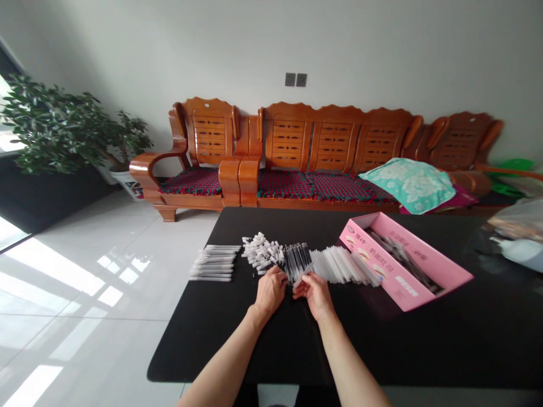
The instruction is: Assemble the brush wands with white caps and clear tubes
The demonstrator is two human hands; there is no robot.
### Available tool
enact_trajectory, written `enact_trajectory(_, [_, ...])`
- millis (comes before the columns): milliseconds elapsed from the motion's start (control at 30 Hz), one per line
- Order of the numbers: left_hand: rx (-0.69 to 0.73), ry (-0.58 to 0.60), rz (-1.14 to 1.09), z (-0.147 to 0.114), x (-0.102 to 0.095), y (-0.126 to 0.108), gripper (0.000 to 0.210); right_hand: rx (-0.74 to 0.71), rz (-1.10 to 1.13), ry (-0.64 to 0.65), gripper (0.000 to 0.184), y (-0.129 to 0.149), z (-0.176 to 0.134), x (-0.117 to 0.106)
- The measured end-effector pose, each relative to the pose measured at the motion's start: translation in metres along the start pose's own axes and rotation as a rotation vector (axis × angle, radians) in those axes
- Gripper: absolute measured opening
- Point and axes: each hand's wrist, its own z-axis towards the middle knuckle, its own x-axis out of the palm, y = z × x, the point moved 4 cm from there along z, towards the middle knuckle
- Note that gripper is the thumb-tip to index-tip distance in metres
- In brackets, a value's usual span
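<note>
My right hand (pixel 316 295) pinches a translucent white pen barrel (pixel 304 272), which slants up and to the right. Close beside it, at the near ends of a row of dark-tipped pen refills (pixel 297 255), is my left hand (pixel 270 289). Its fingers are closed together; whatever lies between them is hidden. A heap of short white pen caps (pixel 261 251) is just beyond my left hand. To the right of the refills, more white pen barrels (pixel 343 264) lie side by side. Whole capped pens (pixel 215 262) form a stack at the table's left edge.
A pink open box (pixel 392 277) holding dark, thin items stands on the black table (pixel 263 356), right of the barrels. Plastic bags (pixel 520 226) sit at the far right. Behind the table are a wooden sofa (pixel 288 135) and a potted plant (pixel 68 124).
</note>
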Motion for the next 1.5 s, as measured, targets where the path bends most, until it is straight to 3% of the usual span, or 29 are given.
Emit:
enact_trajectory(100, [-0.064, -0.073, -0.197, 0.0, -0.006, 0.003, 0.017, -0.001, 0.002, 0.003, 0.02, 0.0, -0.001, 0.0])
enact_trajectory(200, [-0.206, -0.124, -0.586, -0.001, -0.011, 0.013, 0.015, 0.0, 0.005, 0.002, 0.02, 0.0, -0.001, 0.0])
enact_trajectory(300, [-0.31, -0.146, -0.936, -0.002, -0.016, 0.021, 0.025, 0.003, 0.0, -0.017, 0.022, 0.0, -0.001, 0.001])
enact_trajectory(567, [-0.441, -0.057, -1.264, -0.012, -0.016, 0.021, 0.042, -0.115, -0.045, -0.145, 0.025, 0.013, -0.001, 0.022])
enact_trajectory(800, [-0.43, 0.0, -1.343, -0.013, -0.008, 0.019, 0.039, -0.19, -0.103, -0.179, 0.027, 0.023, -0.001, 0.041])
enact_trajectory(1500, [-0.424, 0.004, -1.326, -0.01, -0.007, 0.015, 0.043, -0.178, -0.142, -0.174, 0.024, 0.016, -0.001, 0.044])
